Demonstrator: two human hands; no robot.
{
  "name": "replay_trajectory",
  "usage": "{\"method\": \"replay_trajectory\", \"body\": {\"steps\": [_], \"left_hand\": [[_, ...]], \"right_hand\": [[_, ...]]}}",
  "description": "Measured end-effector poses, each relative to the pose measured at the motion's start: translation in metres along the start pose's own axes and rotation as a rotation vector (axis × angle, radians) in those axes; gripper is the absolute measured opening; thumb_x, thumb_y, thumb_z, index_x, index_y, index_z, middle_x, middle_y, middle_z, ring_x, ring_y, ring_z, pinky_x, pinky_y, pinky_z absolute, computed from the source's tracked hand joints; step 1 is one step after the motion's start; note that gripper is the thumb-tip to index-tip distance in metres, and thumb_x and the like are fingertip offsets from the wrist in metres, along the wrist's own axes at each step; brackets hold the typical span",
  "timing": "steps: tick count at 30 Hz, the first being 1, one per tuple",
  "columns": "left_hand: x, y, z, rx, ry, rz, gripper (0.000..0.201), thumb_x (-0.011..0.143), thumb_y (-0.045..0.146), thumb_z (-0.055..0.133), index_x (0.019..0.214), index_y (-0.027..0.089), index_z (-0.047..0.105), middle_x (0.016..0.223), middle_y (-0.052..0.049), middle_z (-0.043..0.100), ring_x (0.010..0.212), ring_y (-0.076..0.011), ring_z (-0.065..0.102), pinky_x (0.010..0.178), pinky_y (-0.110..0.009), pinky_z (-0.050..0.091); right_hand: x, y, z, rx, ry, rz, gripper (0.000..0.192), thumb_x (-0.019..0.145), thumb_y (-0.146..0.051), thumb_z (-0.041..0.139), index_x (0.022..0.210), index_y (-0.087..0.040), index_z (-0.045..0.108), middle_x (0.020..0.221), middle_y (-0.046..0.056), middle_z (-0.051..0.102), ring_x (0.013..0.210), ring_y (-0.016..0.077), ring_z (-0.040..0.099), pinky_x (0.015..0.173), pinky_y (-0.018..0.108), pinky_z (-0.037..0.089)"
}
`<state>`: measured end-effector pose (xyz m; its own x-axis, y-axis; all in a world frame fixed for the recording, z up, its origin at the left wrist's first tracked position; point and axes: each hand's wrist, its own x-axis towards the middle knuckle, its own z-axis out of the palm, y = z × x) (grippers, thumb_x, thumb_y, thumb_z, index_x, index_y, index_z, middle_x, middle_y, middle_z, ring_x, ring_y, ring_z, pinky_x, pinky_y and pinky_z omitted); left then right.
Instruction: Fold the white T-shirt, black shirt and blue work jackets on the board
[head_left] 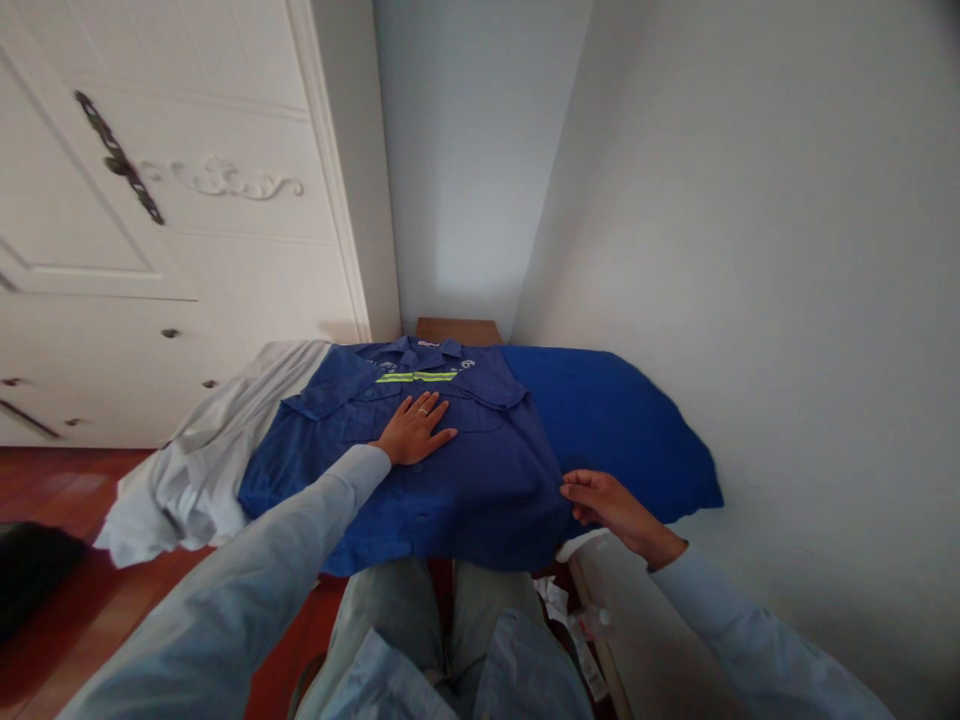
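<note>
The blue work shirt (450, 470) lies flat on a blue cloth (622, 420), collar pointing away toward the wall corner, its length running from the person outward. The left hand (414, 430) presses open-palmed on its chest; the right hand (604, 505) pinches its right edge. A white sheet (195, 460) lies crumpled just beside it.

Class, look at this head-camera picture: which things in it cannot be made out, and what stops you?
Head view:
- Surface under the blue shirt: covered by the shirt and white cloth.
- Right hand fingertips: curled at the shirt's edge, so the grip is unclear.
- Shirt's chest lettering: too small.
- Dark object: cut by the left edge.
- Left hand: flat on the shirt.
</note>
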<state>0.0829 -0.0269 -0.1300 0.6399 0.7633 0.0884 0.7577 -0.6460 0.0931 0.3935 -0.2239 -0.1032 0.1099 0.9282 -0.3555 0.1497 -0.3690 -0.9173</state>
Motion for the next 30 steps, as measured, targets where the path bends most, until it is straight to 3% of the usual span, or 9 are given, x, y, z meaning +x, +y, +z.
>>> {"method": "replay_trajectory", "body": {"steps": [5,11,15,19,25,30], "left_hand": [[0.0,0.001,-0.001,-0.002,0.005,0.002,0.075,0.096,0.066,0.027,0.154,0.018,0.036,0.161,-0.014,0.03,0.151,-0.0303,0.023,0.121,-0.052,0.018],[0.0,0.0,0.001,-0.003,0.015,0.002,0.074,0.097,0.065,0.027,0.154,0.02,0.036,0.161,-0.014,0.03,0.151,-0.0301,0.023,0.121,-0.053,0.018],[0.001,-0.001,0.002,-0.009,0.021,-0.005,0.072,0.096,0.064,0.03,0.154,0.021,0.036,0.161,-0.012,0.031,0.15,-0.0295,0.024,0.122,-0.051,0.018],[0.001,0.0,0.002,-0.004,0.02,-0.011,0.073,0.096,0.064,0.029,0.154,0.02,0.036,0.161,-0.012,0.031,0.15,-0.0297,0.024,0.122,-0.051,0.017],[0.0,0.002,-0.002,0.005,-0.016,-0.014,0.077,0.096,0.067,0.024,0.155,0.017,0.033,0.162,-0.013,0.028,0.151,-0.029,0.021,0.122,-0.051,0.016],[0.0,0.001,-0.002,-0.009,-0.019,-0.011,0.077,0.096,0.067,0.024,0.155,0.018,0.034,0.162,-0.013,0.028,0.151,-0.0292,0.021,0.122,-0.051,0.015]], "right_hand": [[-0.006,0.003,-0.014,0.209,0.016,-0.074,0.04,0.063,-0.049,0.086,0.078,-0.019,0.064,0.079,0.0,0.066,0.074,0.0143,0.062,0.075,0.029,0.049],[-0.015,0.015,-0.004,0.349,-0.093,-0.001,0.042,0.07,-0.053,0.081,0.087,-0.022,0.058,0.076,-0.001,0.065,0.068,0.0161,0.064,0.071,0.033,0.051],[-0.019,0.023,0.009,0.34,-0.009,-0.024,0.042,0.069,-0.05,0.082,0.091,-0.023,0.059,0.078,-0.001,0.067,0.068,0.0156,0.063,0.067,0.029,0.05],[-0.025,0.026,0.02,0.351,-0.035,-0.037,0.047,0.067,-0.048,0.085,0.102,-0.021,0.065,0.096,0.005,0.073,0.082,0.0188,0.068,0.077,0.031,0.052],[-0.032,0.03,0.031,0.318,-0.181,0.001,0.046,0.064,-0.05,0.087,0.092,-0.018,0.071,0.091,0.008,0.076,0.081,0.0223,0.07,0.08,0.037,0.053],[-0.038,0.032,0.025,0.34,-0.111,-0.027,0.046,0.067,-0.055,0.084,0.093,-0.019,0.072,0.093,0.008,0.076,0.089,0.0253,0.07,0.086,0.04,0.053]]}}
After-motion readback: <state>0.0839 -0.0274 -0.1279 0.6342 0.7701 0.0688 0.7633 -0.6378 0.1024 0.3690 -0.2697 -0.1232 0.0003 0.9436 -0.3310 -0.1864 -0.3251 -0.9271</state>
